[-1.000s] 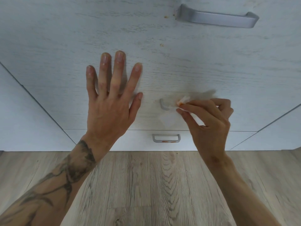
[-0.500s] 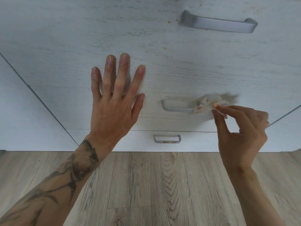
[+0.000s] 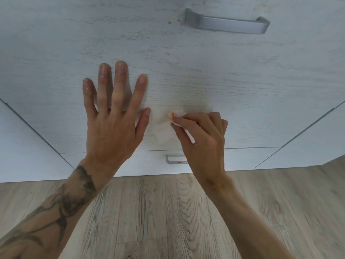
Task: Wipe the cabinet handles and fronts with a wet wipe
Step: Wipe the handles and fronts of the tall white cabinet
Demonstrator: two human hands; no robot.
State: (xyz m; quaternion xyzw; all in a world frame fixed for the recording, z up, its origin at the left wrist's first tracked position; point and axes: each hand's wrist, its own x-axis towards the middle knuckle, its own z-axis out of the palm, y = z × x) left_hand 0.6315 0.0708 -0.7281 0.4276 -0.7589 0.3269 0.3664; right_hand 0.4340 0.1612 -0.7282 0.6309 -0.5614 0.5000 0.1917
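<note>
A pale wood-grain drawer front fills the upper view. My left hand lies flat on it, fingers spread, holding nothing. My right hand pinches a white wet wipe, stained orange at its top, against the front just right of my left thumb. The wipe and hand hide the middle handle. A long grey handle sits on the front above. A small handle with an orange smear shows on the low drawer below, partly behind my right wrist.
Small brown specks mark the front below the top handle's left end. Neighbouring cabinet fronts flank the drawers on both sides. A light wood-plank floor runs beneath, under my forearms.
My right hand has swept the wipe leftward along the middle handle, from its right end back to its left end, now covering it. My left hand has stayed flat on the front.
</note>
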